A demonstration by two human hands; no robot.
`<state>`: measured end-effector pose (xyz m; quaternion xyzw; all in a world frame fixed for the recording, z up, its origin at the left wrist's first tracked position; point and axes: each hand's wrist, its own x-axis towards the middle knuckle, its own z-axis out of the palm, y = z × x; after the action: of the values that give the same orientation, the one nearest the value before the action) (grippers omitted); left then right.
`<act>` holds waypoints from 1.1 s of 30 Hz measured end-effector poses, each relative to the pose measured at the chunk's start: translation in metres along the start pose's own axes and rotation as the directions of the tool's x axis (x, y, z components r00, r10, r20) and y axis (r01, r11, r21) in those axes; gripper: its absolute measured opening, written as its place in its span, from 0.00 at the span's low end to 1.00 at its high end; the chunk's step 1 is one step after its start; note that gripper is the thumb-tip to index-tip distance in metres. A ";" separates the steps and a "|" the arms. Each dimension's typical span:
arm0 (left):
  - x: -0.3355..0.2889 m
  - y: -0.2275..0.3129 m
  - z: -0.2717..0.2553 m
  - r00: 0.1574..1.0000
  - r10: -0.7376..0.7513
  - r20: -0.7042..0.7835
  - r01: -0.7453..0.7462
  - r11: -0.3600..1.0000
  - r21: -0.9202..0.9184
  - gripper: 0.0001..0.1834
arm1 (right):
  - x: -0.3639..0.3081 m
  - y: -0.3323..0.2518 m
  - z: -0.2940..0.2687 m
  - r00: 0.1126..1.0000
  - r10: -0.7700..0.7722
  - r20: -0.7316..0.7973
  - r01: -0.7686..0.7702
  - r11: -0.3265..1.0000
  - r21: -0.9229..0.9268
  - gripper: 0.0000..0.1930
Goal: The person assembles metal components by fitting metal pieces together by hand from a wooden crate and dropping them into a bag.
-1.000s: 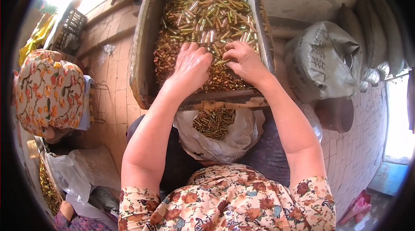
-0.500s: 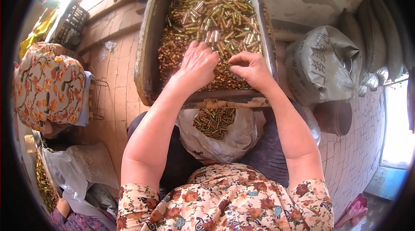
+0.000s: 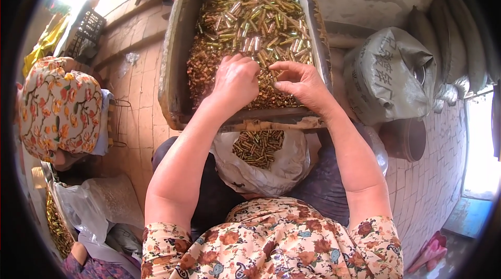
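A deep wooden tray holds a heap of small shiny gold and copper-coloured metal tubes. Shorter copper-coloured pieces cover its left and near part. Over the near half, my left hand is closed with its fingers curled down; what they hold is hidden under the knuckles. To its right, my right hand pinches with thumb and forefinger close together at the pile, and something small between the tips is too tiny to name. Below the tray's near edge, a white sack between my legs contains more metal tubes.
A full, pale plastic sack stands right of the tray, by a brown bucket and several grey sacks. On the left sits a person in a floral top. Another person's hand shows lower left, near a clear plastic bag.
My left hand has drawn slightly back toward me, its fingers more curled. My right hand has moved a little to the left, still pinching. The view has shifted slightly.
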<state>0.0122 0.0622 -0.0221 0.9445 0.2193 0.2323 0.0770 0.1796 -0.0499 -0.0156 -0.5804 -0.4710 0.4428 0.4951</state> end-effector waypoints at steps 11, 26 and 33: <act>-0.005 0.010 -0.020 0.814 -0.426 0.396 0.487 0.127 -0.864 0.07 | -0.002 -0.005 0.005 0.968 0.128 -0.215 -0.040 0.926 0.374 0.10; -0.009 0.011 -0.015 0.797 -0.419 0.435 0.364 -0.241 -0.900 0.08 | -0.004 -0.008 0.022 0.964 0.146 -0.223 0.024 0.785 0.619 0.06; -0.009 0.013 -0.014 0.813 -0.420 0.403 0.323 -0.251 -0.913 0.07 | -0.005 -0.008 0.024 0.959 0.141 -0.246 0.034 0.803 0.595 0.05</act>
<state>0.0033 0.0466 -0.0107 0.4464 0.2539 0.3100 0.8001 0.1547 -0.0502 -0.0100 -0.4660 -0.2180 0.4955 0.6998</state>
